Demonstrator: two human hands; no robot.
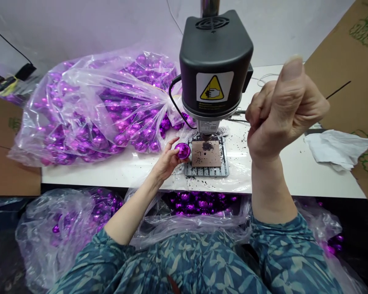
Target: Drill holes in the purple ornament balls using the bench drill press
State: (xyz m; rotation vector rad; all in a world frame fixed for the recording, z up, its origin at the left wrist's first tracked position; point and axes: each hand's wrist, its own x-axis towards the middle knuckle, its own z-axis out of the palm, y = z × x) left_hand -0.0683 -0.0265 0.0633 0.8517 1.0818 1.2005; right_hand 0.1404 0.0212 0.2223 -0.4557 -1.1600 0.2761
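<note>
The person's left hand (pixel 167 161) is cradling a faceted purple bauble (pixel 182 150) just left of the benchtop drill (pixel 214 61), its fingers wrapping partway around the ball. The right hand (pixel 279 114) is held up to the right of the drill, curled tight with the thumb pointing upward; nothing is showing in its grip, though the closed fingers could be hiding something small. Under the drill's spindle, a square brown plate (pixel 206 154) is sitting on a slotted metal base (pixel 206 172) and carrying a small heap of dark shavings (pixel 207 145), with more specks scattering across the white table (pixel 110 173). Left of the drill, a clear plastic bag (pixel 88 110) is bulging with many more purple baubles, and in front of the drill, below the table edge, another batch of purple baubles (pixel 199 202) is lying in loose plastic. The shavings are suggesting that some cutting has been done, while the full bag is pointing to plenty left, but the view is not showing how many baubles are finished. Right of the drill, a crumpled white cloth (pixel 335 149) is lying on the table.
</note>
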